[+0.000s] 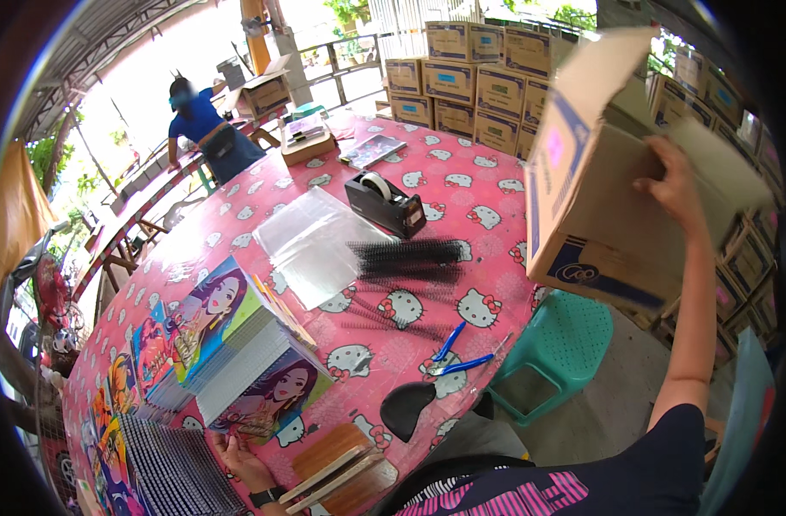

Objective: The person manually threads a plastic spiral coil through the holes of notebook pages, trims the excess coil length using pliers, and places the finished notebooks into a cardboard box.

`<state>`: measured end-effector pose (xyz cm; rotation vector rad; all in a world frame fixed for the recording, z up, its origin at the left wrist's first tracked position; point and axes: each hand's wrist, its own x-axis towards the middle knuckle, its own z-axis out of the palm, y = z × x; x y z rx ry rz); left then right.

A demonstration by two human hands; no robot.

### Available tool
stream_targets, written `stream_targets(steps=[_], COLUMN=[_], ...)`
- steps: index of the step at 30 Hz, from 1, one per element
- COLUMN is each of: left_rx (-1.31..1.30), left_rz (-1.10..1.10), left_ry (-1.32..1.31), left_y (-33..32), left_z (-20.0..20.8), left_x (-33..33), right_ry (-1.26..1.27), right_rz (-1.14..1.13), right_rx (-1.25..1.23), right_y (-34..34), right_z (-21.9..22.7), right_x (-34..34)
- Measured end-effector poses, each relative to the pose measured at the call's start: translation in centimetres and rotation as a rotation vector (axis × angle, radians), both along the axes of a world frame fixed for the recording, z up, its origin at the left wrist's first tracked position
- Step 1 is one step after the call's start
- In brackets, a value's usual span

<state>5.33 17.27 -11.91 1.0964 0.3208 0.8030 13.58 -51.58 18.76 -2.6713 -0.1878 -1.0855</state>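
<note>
My right hand (pixel 673 182) grips an open cardboard box (pixel 608 198) by its wall near the top, holding it tilted above a green plastic stool (pixel 573 340), with its flaps spread. The box's inside is mostly hidden. Low on the left, my left hand (pixel 238 460) rests on the table with fingers partly stretched, beside a stack of colourful notebooks (pixel 264 391). Next to that hand lies a row of spiral-bound notebooks (pixel 174 469). Wooden boards (pixel 345 473) lie just right of my left wrist.
The round table wears a pink patterned cover (pixel 461 181). On it are blue-handled pliers (pixel 461 357), a black mouse-shaped object (pixel 407 410), black spiral coils (pixel 410 261), clear plastic sheets (pixel 315 245) and a tape dispenser (pixel 384 204). Stacked boxes (pixel 470 82) stand behind; a person (pixel 208 129) works far left.
</note>
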Motion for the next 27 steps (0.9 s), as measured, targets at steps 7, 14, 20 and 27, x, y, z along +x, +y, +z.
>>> stream_targets(steps=[7,14,20,27], left_rx=[-0.006,0.037,0.051,0.05], left_rz=[0.019,-0.011,0.073,0.026], left_ry=[-0.049,-0.042,-0.004,-0.062], left_y=[0.6,0.8,0.6,0.7], left_z=[-0.7,-1.1,-1.6,-2.2], left_x=[0.0,0.0,0.1,0.8], right_ry=[0.364,0.237,0.093,-0.209], right_rz=[-0.161,0.114,-0.049,-0.321], right_rx=[-0.167,0.093,0.033,-0.211], right_y=[-1.3,0.8,4.5,2.6], right_z=[-3.0,-6.9,-6.2,-7.7], right_x=[13.0,21.3,21.7,25.4])
